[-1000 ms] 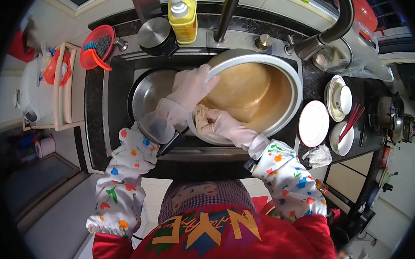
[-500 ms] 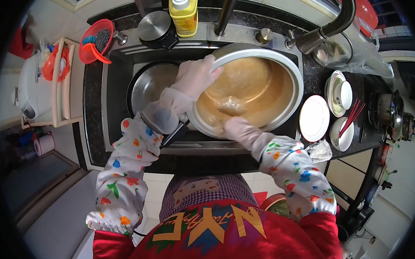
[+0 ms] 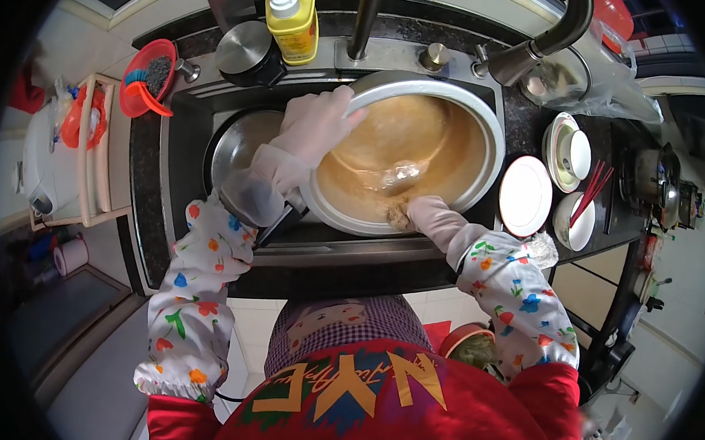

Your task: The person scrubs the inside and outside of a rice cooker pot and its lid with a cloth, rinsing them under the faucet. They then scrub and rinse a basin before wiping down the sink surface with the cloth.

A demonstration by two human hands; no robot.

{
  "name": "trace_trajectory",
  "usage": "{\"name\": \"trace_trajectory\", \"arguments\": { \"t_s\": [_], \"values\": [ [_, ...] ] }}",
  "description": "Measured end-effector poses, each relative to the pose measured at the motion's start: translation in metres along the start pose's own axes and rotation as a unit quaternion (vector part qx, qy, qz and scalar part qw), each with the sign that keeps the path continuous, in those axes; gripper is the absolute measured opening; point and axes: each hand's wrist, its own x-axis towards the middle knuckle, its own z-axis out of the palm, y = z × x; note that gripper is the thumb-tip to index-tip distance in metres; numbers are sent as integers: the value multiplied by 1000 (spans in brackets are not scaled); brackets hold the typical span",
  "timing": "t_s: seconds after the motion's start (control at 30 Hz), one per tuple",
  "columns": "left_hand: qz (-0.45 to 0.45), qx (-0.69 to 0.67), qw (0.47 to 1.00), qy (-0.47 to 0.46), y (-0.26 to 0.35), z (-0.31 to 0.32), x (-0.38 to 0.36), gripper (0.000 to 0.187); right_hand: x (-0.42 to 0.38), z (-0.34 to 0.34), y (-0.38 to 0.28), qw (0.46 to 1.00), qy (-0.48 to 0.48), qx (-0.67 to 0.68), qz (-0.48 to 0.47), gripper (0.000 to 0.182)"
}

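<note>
A large metal pot (image 3: pixel 495 145) sits tilted in the sink (image 3: pixel 176 161), with brownish, cloudy water inside. My gloved left hand (image 3: pixel 313 130) is closed on the pot's rim at its upper left. Inside the pot, at the near wall, my gloved right hand (image 3: pixel 434 216) grips a tan scrubbing cloth (image 3: pixel 398 215), whose exact kind is hard to make out. A dark frying pan (image 3: pixel 239 142) lies in the left of the sink, partly hidden beneath my left hand and forearm. Both forearms wear flower-print sleeves.
Behind the sink stand a yellow pump bottle (image 3: pixel 295 33) and a dark faucet (image 3: pixel 547 46). A red bowl (image 3: pixel 167 53) is at the back left corner. On the right counter are a white plate (image 3: pixel 525 196), stacked bowls (image 3: pixel 576 156) and red chopsticks (image 3: pixel 594 187).
My right hand has shifted right along the near wall of the pot, and the tan cloth now shows. My left hand stays on the rim. The whole view has moved slightly.
</note>
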Motion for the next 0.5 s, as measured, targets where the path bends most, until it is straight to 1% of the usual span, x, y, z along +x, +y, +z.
{"name": "trace_trajectory", "arguments": {
  "t_s": [0.03,0.1,0.13,0.17,0.23,0.27,0.3,0.33,0.4,0.43,0.47,0.5],
  "values": [
    [0,2,1000,0,-2,2,-5,35,0,-2,-3,1000,3,1,-1,26],
    [-51,-82,994,44,-8,14,-29,45,1,0,-4,999,18,-28,-11,21],
    [-138,-95,986,2,-13,24,-46,49,2,-1,-3,997,33,-60,-19,20],
    [-222,-106,969,-38,-18,34,-64,54,8,2,1,997,37,-59,-18,20],
    [-259,-169,949,-65,-26,53,-104,52,28,19,13,998,19,-48,-37,24],
    [-263,-239,930,-92,-27,58,-120,49,30,24,9,998,22,-50,-38,24],
    [-264,-307,907,-118,-27,65,-133,46,31,30,-2,996,54,-25,-73,27],
    [-284,-333,897,-64,-25,78,-141,41,34,33,-15,990,87,-1,-108,32],
    [-298,-302,905,-37,-22,85,-141,41,34,21,-60,987,59,-25,-146,32],
    [-291,-306,906,-36,-19,80,-133,41,31,13,-78,971,121,33,-202,33],
    [-298,-267,917,-2,-14,68,-124,39,29,6,-89,945,181,89,-257,33],
    [-306,-227,924,33,-8,56,-115,38,28,5,-95,946,185,83,-252,33]
  ]
}}
